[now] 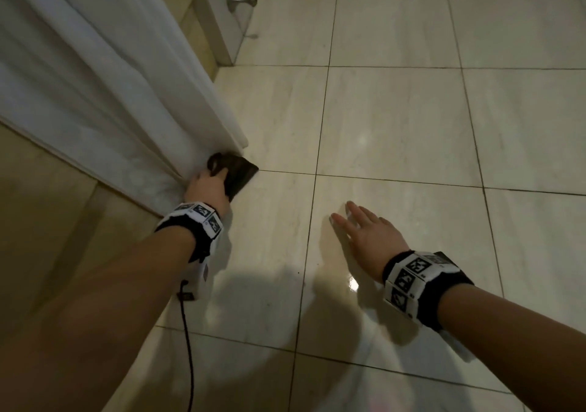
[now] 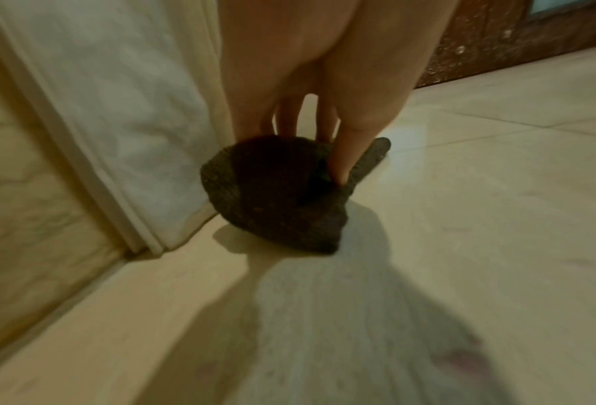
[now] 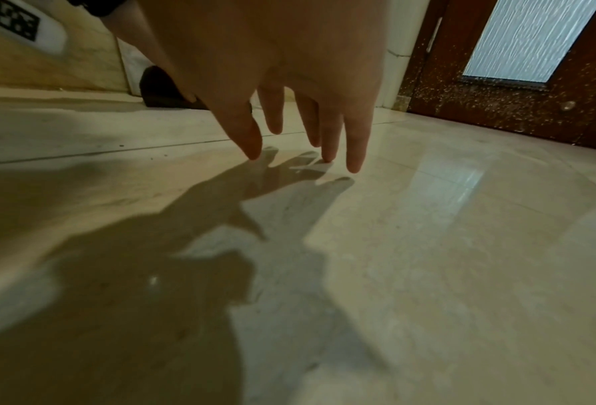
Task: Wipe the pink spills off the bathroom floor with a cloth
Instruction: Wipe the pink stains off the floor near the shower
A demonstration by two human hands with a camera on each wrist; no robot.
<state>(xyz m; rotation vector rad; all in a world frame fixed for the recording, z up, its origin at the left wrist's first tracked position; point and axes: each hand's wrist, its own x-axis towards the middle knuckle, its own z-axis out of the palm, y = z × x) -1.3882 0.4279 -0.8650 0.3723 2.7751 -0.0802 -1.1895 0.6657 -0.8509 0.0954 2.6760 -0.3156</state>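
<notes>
Left hand down low by the white curtain, holding the dark cloth. Fingers curled into the cloth, pinching a bunch of it. Cloth sitting on the shiny tile floor, just beside the bottom of the curtain and the pale wall edge. One flat corner of the cloth sticking out to the right on the tile.

Right hand flat and wide, holding nothing. Fingers straight and spread, tips at or very close to the floor; hard to tell if all of them touch. Well apart from the cloth, off to its right.

A faint pink smear on the floor in the left wrist view, close to the camera, apart from the cloth. Blurry, so its shape is hard to tell.

Black and white bands on both wrists. A thin black cord hanging under the left arm. A metal stopper on the white panel far back. A dark red door with a frosted glass pane at the far side.
</notes>
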